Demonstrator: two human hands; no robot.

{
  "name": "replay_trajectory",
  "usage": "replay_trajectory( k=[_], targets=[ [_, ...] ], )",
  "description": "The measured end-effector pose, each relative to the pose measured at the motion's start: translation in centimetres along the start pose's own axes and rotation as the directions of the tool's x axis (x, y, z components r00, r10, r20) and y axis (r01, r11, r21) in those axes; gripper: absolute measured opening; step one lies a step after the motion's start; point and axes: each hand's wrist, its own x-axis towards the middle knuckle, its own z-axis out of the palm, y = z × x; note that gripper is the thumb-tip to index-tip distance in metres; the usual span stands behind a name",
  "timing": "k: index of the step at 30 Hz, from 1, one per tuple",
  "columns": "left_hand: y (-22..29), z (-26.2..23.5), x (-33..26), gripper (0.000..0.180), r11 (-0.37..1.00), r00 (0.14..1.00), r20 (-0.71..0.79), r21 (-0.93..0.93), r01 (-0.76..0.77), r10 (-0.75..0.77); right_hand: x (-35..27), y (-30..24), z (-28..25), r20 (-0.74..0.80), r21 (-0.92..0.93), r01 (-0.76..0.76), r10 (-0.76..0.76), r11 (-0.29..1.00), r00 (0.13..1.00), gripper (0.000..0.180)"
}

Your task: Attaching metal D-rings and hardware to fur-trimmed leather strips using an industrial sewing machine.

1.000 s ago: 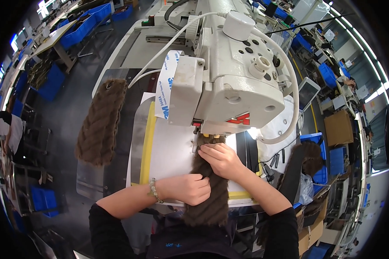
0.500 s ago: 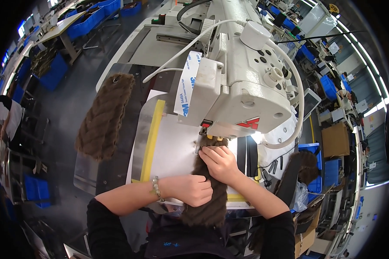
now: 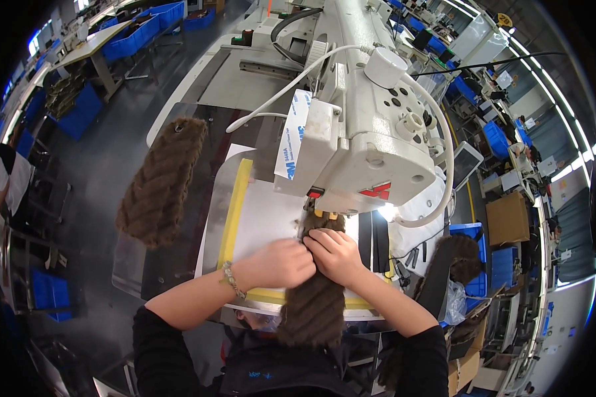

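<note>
Fur strip: a long brown strip of plush fabric with diagonal ribbed pile (image 3: pixel 314 298) lies under both hands; its upper end reaches below the head of the machine, and its lower end hangs over the near edge of the table toward the person.
Left hand: the left hand (image 3: pixel 281 263) is curled, fingers bent down, and presses on the left edge of the fur strip; a thin beaded bracelet (image 3: pixel 230 278) sits on the wrist.
Right hand: the right hand (image 3: pixel 334 255) lies flat and half closed on top of the fur strip, just beside the left hand, the two touching; whether it pinches the fabric, I cannot tell.
Machine: a large off-white industrial sewing machine with a rounded metal body (image 3: pixel 371 139) stands over the strip; a white cable (image 3: pixel 281 83) bends across its left side.
Guide: a white flat template sheet with a yellow foam border (image 3: pixel 235 208) lies under the strip and hands.
Second piece: another brown ribbed plush piece, long with rounded ends (image 3: pixel 159 182), lies well apart to the left on the dark glossy table top (image 3: pixel 198 132).
Room: a workshop with a grey floor, blue plastic bins (image 3: pixel 136 33) and a brown cardboard box (image 3: pixel 506 218) at the right.
</note>
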Motion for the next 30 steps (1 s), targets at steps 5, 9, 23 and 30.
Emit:
replay_trajectory(
  k=[5,9,23,30],
  targets=[
    [-2.4,0.5,0.0,0.031,0.902,0.906,-0.051,-0.131,0.41,-0.42,-1.3,0.8,-3.2,0.06,-0.001,0.011,-0.011,1.0,0.998,0.026],
    [-2.0,-0.2,-0.1,0.065,0.757,0.806,0.139,-0.283,0.589,-0.575,-3.7,3.0,-6.9,0.25,-0.06,-0.064,0.077,0.996,0.965,0.026],
    [-2.2,1.1,0.3,0.055,0.971,0.96,0.178,-0.064,0.229,-0.214,-3.9,1.6,-5.8,0.239,0.007,-0.037,0.034,0.999,0.971,0.034],
    [-1.6,1.7,0.8,0.038,0.99,0.986,0.133,0.113,0.087,-0.102,-5.0,2.2,-3.8,0.173,-0.093,0.113,-0.096,0.989,0.98,0.031]
  ],
)
